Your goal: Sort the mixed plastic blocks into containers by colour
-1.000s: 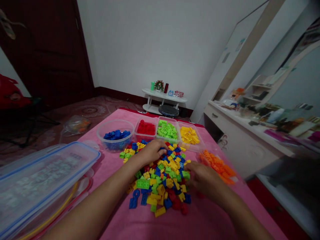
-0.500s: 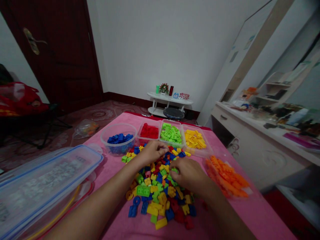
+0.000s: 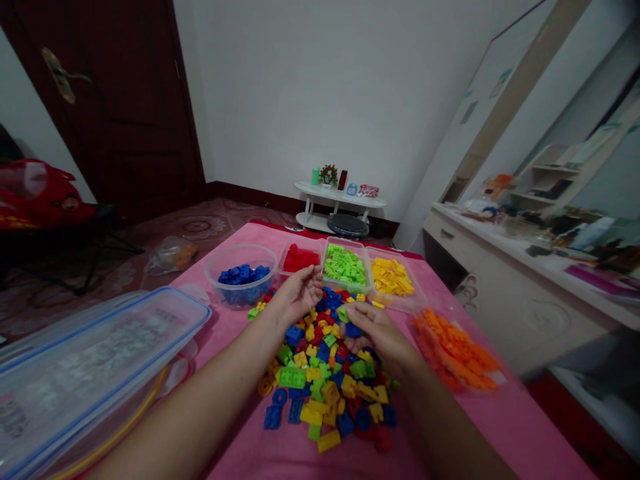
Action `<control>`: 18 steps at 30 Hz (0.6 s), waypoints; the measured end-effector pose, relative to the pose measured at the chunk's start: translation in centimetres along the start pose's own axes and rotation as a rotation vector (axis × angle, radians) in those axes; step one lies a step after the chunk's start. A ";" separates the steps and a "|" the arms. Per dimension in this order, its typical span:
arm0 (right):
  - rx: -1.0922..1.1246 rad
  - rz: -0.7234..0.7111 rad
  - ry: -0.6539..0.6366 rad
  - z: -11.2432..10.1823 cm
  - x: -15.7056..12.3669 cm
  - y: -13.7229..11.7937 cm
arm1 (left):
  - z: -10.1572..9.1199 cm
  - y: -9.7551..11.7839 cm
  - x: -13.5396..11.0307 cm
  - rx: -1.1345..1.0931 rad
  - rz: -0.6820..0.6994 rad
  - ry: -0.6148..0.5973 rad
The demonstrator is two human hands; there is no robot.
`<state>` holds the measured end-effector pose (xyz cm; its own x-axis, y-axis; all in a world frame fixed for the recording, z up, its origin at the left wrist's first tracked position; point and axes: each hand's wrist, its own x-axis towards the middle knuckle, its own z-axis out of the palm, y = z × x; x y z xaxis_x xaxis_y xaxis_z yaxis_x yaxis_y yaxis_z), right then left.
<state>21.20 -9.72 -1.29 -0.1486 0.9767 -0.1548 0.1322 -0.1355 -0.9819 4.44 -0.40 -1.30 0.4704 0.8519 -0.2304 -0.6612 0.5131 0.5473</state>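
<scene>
A mixed heap of toy building bricks (image 3: 320, 380) in blue, green, yellow and red lies on the pink cloth (image 3: 240, 373). My left hand (image 3: 299, 293) hovers over the heap's far left part, near the red bricks' container. Its fingers are curled inward, and whatever they may hold is hidden. Over the heap's right side, my right hand (image 3: 377, 330) has a blue brick (image 3: 353, 330) between thumb and fingers. A green brick (image 3: 343, 314) shows close to its fingertips; I cannot tell whether it is held too.
Beyond the heap stand a round tub of blue bricks (image 3: 243, 275) and boxes of red (image 3: 300, 257), green (image 3: 345, 265) and yellow bricks (image 3: 391, 276). Orange bricks (image 3: 457, 350) fill a clear container at right. Clear lids (image 3: 105, 360) are stacked at left.
My left hand has turned its palm more upward and risen slightly toward the red box. My right hand has rolled open to view, with a blue brick now visible at its fingers.
</scene>
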 end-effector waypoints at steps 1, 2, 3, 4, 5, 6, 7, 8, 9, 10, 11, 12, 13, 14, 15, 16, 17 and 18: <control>0.113 0.018 0.014 0.0 0.1 0.1 | -0.1 -0.3 0.0 0.043 -0.012 0.014; 0.194 0.031 0.032 0.0 0.2 0.2 | -0.1 -0.6 0.0 0.119 -0.013 0.017; 0.251 0.040 0.059 0.0 0.3 0.3 | -0.1 -0.9 0.0 0.222 -0.002 0.008; 0.289 0.048 0.090 0.0 0.4 0.3 | 0.1 -1.3 -0.1 0.339 0.024 -0.011; 0.318 0.057 0.121 -0.1 0.4 0.4 | 0.2 -1.7 -0.2 0.455 0.064 -0.036; 0.345 0.061 0.148 -0.2 0.5 0.4 | 0.4 -2.0 -0.4 0.562 0.115 -0.067; 0.375 0.055 0.169 -0.3 0.6 0.5 | 0.6 -2.3 -0.5 0.656 0.168 -0.103; 0.411 0.039 0.185 -0.3 0.8 0.6 | 0.8 -2.5 -0.7 0.746 0.215 -0.149; 0.451 0.016 0.199 -0.4 0.9 0.8 | 1.0 -2.8 -0.8 0.837 0.263 -0.202; 0.489 -0.009 0.210 -0.4 1.1 0.9 | 1.1 -3.0 -1.0 0.934 0.317 -0.254; 0.521 -0.035 0.218 -0.4 1.2 1.1 | 1.3 -3.2 -1.2 1.044 0.380 -0.299; 0.547 -0.059 0.226 -0.4 1.3 1.3 | 1.4 -3.4 -1.4 1.164 0.454 -0.328; 0.568 -0.077 0.237 -0.3 1.4 1.5 | 1.5 -3.5 -1.6 1.286 0.535 -0.334; 0.584 -0.086 0.248 -0.3 1.5 1.6 | 1.7 -3.7 -1.8 1.393 0.613 -0.321; 0.598 -0.087 0.260 -0.2 1.6 1.8 | 1.8 -3.8 -2.0 1.477 0.675 -0.296; 0.607 -0.083 0.272 -0.2 1.6 1.9 | 1.9 -3.9 -2.2 1.539 0.712 -0.275; 0.599 -0.074 0.276 -0.2 1.7 2.0 | 2.0 -4.0 -2.3 1.575 0.726 -0.260; 0.580 -0.065 0.278 -0.1 1.7 2.1 | 2.0 -4.1 -2.3 1.585 0.725 -0.249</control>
<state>21.35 -8.35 -3.55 0.1311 0.9821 -0.1353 -0.4308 -0.0665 -0.9000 7.24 -4.65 -1.43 0.5357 0.7290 0.4261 0.3239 -0.6434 0.6936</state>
